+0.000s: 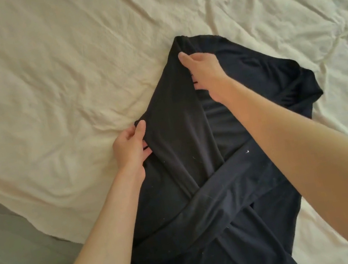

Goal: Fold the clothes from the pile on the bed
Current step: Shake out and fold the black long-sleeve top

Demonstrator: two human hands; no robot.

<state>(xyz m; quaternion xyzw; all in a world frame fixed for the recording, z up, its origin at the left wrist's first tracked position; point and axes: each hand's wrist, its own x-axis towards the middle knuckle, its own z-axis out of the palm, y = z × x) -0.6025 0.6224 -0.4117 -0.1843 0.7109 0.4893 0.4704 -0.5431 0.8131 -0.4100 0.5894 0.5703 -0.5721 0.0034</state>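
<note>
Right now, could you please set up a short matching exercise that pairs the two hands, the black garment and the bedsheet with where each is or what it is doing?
Column one:
1. left hand
2. right hand
3. black garment
4. cream bedsheet

Column two:
A. lies wrinkled under everything
B. grips the garment's near left edge
C. partly folded, with one sleeve laid across its body
D. grips the fabric at the garment's far end

Pairs: 1-B, 2-D, 3-C, 4-A
</note>
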